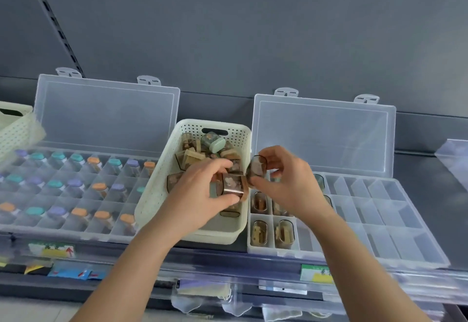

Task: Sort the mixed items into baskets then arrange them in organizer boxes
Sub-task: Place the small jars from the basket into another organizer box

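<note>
The left hand (200, 195) is over the cream basket (152, 195). Its fingers (217, 164) and thumb are clamped on a brown translucent case (234, 184), which is held clear of the loose cases still in the basket. The right hand (286, 184) is nearer the right organizer box (379, 215). Its fingers (273, 150) pinch a second brown case (257, 168) above the seam between basket and box. This case is tilted, with its long axis roughly upright, and nearly touches the first one. The cases already stowed (259, 233) fill the box's near-left compartments, each with its oval long axis pointing away from the person. The free compartments lie to the right of the right hand and nearer the person, so the second case will probably need to be turned to that same line before it goes down. The right hand and wrist hide the compartments directly under them, so whether those are filled cannot be told. The pictures on the cases are too blurred to read. The left organizer box (76, 195) holds small colour-capped bottles. A second basket (15, 129) is cut off at the left edge.
</note>
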The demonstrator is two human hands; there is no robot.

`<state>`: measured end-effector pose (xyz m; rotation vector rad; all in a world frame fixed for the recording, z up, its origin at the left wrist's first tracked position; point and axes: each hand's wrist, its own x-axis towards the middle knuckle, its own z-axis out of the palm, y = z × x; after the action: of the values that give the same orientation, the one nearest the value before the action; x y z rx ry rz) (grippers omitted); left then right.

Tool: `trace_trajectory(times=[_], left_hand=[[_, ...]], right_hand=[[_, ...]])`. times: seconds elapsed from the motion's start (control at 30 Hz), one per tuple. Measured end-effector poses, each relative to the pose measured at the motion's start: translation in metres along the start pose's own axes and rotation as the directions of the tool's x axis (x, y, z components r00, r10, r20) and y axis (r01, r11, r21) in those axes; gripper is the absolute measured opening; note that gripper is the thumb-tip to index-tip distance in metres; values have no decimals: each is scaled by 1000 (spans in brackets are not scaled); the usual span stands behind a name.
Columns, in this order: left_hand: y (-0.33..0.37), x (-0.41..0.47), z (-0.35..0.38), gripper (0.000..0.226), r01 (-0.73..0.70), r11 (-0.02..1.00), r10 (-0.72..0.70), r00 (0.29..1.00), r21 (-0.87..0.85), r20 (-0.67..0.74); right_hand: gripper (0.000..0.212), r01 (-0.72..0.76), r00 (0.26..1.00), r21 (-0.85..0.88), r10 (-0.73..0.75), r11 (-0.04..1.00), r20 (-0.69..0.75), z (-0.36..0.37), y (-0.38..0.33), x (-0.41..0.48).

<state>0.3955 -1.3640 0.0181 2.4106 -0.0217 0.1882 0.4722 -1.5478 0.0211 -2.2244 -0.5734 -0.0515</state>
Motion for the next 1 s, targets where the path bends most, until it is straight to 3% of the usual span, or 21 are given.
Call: trace_trajectory(times=[0.13, 0.47, 0.7, 0.83, 1.0], left_hand=[[32, -7, 14, 41, -76, 997, 75, 997, -14, -30], [89, -16, 81, 53, -222, 973, 212, 969, 70, 127], [100, -21, 111, 57, -176, 940, 144, 981, 293, 128], [101, -16, 121, 55, -85, 948, 51, 992, 306, 118], [99, -13, 128, 52, -84, 947, 26, 982, 310, 186]], right_hand=[[40, -40, 999, 23, 40, 999, 12, -29, 11, -25], [39, -22, 997, -67, 27, 998, 75, -94, 63, -74], [39, 61, 990, -171, -38, 983, 134, -97, 89, -94], [41, 89, 983, -213, -51, 973, 176, -88, 96, -96], [41, 74, 974, -285, -8, 956, 225, -81, 102, -93]])
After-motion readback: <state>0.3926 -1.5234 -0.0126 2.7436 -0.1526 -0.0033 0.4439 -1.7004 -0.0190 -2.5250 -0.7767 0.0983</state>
